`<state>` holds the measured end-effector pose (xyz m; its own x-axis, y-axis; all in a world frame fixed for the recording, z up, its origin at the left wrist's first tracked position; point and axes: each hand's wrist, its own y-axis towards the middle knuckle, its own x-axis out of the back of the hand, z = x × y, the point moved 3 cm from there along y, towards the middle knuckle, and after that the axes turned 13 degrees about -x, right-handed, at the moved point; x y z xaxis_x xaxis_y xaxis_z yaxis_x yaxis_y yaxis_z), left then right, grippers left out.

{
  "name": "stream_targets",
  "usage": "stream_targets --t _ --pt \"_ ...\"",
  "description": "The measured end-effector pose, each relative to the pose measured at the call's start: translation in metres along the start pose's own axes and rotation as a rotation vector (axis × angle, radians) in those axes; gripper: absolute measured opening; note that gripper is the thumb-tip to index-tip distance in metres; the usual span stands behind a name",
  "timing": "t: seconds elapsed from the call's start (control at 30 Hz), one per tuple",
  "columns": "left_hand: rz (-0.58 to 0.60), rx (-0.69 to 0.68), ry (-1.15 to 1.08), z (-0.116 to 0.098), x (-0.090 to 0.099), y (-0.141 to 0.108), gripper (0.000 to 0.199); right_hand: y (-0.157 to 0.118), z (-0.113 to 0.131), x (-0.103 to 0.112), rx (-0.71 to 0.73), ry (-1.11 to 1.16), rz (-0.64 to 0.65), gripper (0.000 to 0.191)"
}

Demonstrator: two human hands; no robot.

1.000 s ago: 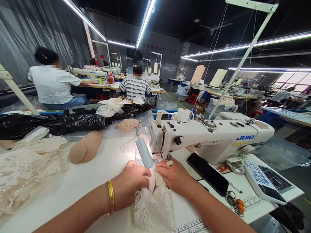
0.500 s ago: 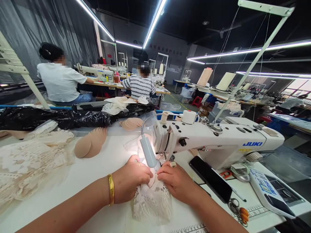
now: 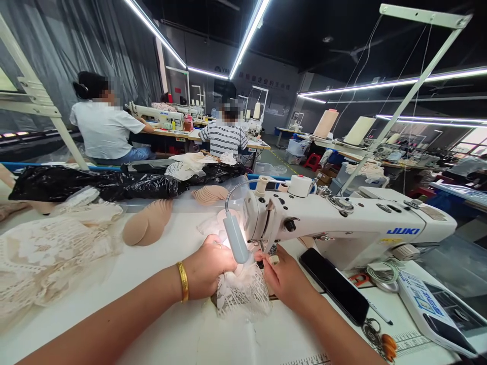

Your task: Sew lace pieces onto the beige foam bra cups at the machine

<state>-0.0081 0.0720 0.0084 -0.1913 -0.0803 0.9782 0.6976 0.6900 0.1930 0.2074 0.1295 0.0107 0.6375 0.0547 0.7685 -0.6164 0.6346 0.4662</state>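
Note:
A piece of cream lace fabric point(image 3: 243, 294) lies under the needle end of a white sewing machine point(image 3: 327, 218), its scalloped, fringed edge toward me. My left hand point(image 3: 213, 266), with a gold bangle at the wrist, is closed on the fabric's left side. My right hand point(image 3: 287, 279) is to the right of the fabric, close by the presser foot, with thumb and forefinger pinched together. What sits in that pinch is too small to make out. A grey lamp head point(image 3: 236, 238) on a bent neck lights the spot and hides part of the fabric and the needle area.
Lace pieces point(image 3: 57, 253) and stacked beige cups point(image 3: 146, 223) lie on the left of the table. A black plastic bag point(image 3: 99, 183) runs along the back. Right of my hand are a phone point(image 3: 335, 286), keys point(image 3: 375, 332) and a control box point(image 3: 437, 309). Two co-workers sit beyond.
My right hand has left the fabric's near edge and risen toward the needle area, fingers pinched. My left hand stays on the lace, which sits slightly farther from me. The view has shifted slightly.

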Motion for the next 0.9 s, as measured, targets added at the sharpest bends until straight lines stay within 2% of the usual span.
stream_targets --t 0.1,0.23,0.43,0.53,0.63,0.67,0.7,0.73,0.83,0.9 --pt "0.019 0.015 -0.016 0.0 -0.003 0.0 0.038 0.001 0.0 0.001 -0.042 0.046 0.028 0.029" --pt "0.024 0.017 -0.027 -0.002 -0.004 -0.001 0.04 -0.003 -0.002 0.001 -0.012 0.063 -0.007 0.028" --pt "0.045 0.042 -0.049 -0.006 0.007 -0.006 0.039 -0.007 0.002 0.003 0.041 0.044 -0.017 0.025" --pt "0.039 0.109 -0.017 -0.014 0.015 -0.006 0.037 -0.01 0.016 0.003 0.146 0.036 0.063 0.02" --pt "0.069 0.229 0.083 -0.024 0.019 -0.002 0.022 -0.012 0.027 -0.004 0.19 0.008 0.193 0.037" --pt "0.094 0.263 0.101 -0.027 0.019 0.0 0.019 -0.012 0.027 -0.008 0.164 -0.032 0.221 0.033" --pt "0.118 0.291 0.101 -0.031 0.019 0.002 0.021 -0.012 0.025 -0.012 0.129 -0.087 0.235 0.022" --pt "0.136 0.307 0.087 -0.034 0.019 0.003 0.024 -0.012 0.022 -0.015 0.1 -0.147 0.235 0.007" --pt "0.139 0.302 0.006 -0.04 0.021 0.001 0.031 -0.01 0.009 -0.019 0.08 -0.281 0.15 0.022" --pt "0.119 0.278 -0.047 -0.04 0.025 -0.004 0.04 -0.008 0.002 -0.012 0.086 -0.292 0.064 0.023"
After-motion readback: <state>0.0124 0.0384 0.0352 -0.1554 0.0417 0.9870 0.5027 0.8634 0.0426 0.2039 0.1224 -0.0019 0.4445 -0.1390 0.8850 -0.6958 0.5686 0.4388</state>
